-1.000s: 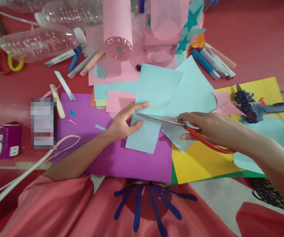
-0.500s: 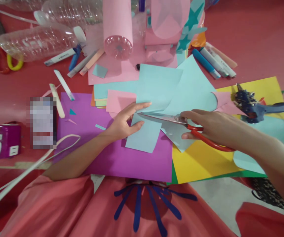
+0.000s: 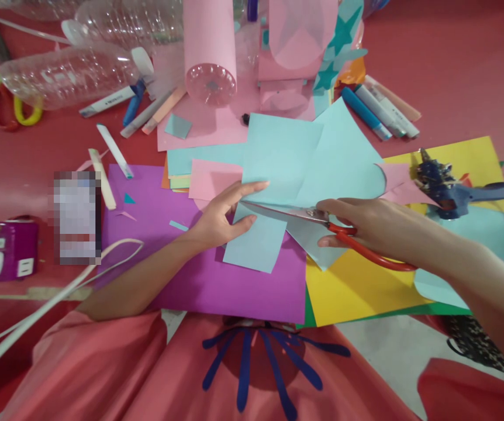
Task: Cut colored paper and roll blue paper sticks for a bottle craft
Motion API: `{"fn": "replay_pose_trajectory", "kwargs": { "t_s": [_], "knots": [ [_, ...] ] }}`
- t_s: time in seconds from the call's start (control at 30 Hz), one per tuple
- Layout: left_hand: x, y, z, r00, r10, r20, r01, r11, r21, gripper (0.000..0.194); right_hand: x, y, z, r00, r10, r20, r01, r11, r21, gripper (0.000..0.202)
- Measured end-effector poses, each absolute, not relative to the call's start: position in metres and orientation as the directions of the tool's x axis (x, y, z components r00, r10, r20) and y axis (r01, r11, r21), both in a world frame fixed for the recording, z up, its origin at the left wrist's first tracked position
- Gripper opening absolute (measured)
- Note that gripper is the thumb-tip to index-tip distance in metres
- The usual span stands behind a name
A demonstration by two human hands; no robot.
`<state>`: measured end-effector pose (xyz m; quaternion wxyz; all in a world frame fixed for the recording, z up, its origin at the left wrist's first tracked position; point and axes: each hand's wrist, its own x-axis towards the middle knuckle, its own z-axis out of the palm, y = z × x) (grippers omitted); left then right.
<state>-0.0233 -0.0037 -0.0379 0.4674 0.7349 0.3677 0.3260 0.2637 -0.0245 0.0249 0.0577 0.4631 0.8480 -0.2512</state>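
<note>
My right hand (image 3: 357, 219) is closed round the red handles of a pair of scissors (image 3: 296, 212). The blades point left and lie across a light blue sheet of paper (image 3: 282, 155), along a cut between its upper part and a lower flap. On the left edge of that sheet, my left hand (image 3: 221, 216) grips the paper with thumb and forefinger on either side of the blade tips. Its other fingers are hidden behind the paper. Beneath lies a purple sheet (image 3: 234, 292), and another light blue sheet (image 3: 344, 158) spreads out to the right.
A blue glue gun (image 3: 454, 196) rests on yellow paper (image 3: 366, 292) at the right. Markers (image 3: 366, 111), clear plastic bottles (image 3: 72, 76) and a pink-wrapped bottle (image 3: 210, 41) stand or lie at the back. A phone (image 3: 76, 219) and a white cable (image 3: 59, 298) are at the left.
The scissors have shifted slightly left along the cut, and their blades look more closed. My right hand has moved a little left with them; my left hand holds its place.
</note>
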Motion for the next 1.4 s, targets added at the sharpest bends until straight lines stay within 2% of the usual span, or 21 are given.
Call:
{"fn": "replay_pose_trajectory", "kwargs": {
  "t_s": [0.33,0.53,0.67,0.8,0.9,1.03,1.13,1.2,1.27,1.33,1.4],
  "knots": [
    [-0.024,-0.003,-0.039,0.525,0.835,0.162,0.211,-0.312,0.926,0.054,0.26,-0.023,0.025,-0.566,0.759,-0.321,0.816,0.46,-0.349,0.056],
    [-0.024,-0.003,-0.038,0.52,0.847,0.113,0.265,-0.285,0.921,0.052,0.265,-0.026,0.018,-0.56,0.78,-0.278,0.822,0.482,-0.304,0.054],
    [-0.026,0.003,-0.04,0.398,0.913,0.092,0.342,-0.241,0.908,0.05,0.274,-0.029,0.011,-0.478,0.852,-0.214,0.872,0.431,-0.233,0.047],
    [-0.026,0.009,-0.039,0.303,0.943,0.139,0.393,-0.257,0.883,0.042,0.284,-0.029,0.009,-0.38,0.908,-0.176,0.921,0.354,-0.164,0.034],
    [-0.025,0.009,-0.036,0.314,0.93,0.189,0.426,-0.316,0.848,0.034,0.293,-0.03,0.008,-0.37,0.911,-0.182,0.923,0.337,-0.185,0.026],
    [-0.025,0.006,-0.032,0.251,0.938,0.241,0.454,-0.334,0.826,0.031,0.306,-0.032,0.008,-0.411,0.889,-0.201,0.902,0.364,-0.232,0.032],
    [-0.025,0.003,-0.032,0.241,0.945,0.219,0.434,-0.307,0.847,0.029,0.305,-0.031,0.017,-0.407,0.892,-0.198,0.911,0.382,-0.152,0.036],
    [-0.024,0.001,-0.033,0.313,0.924,0.22,0.402,-0.339,0.851,0.026,0.295,-0.03,0.026,-0.332,0.939,-0.095,0.941,0.323,-0.1,0.036],
    [-0.024,-0.001,-0.035,0.433,0.873,0.224,0.353,-0.393,0.849,0.023,0.276,-0.029,0.03,-0.3,0.953,0.037,0.936,0.301,-0.181,0.034],
    [-0.023,-0.004,-0.037,0.539,0.817,0.205,0.312,-0.42,0.852,0.026,0.253,-0.028,0.028,-0.322,0.935,0.15,0.869,0.355,-0.346,0.032],
    [-0.023,-0.006,-0.038,0.589,0.79,0.171,0.289,-0.403,0.868,0.034,0.227,-0.028,0.019,-0.391,0.9,0.192,0.738,0.431,-0.519,0.033]
  ]
}}
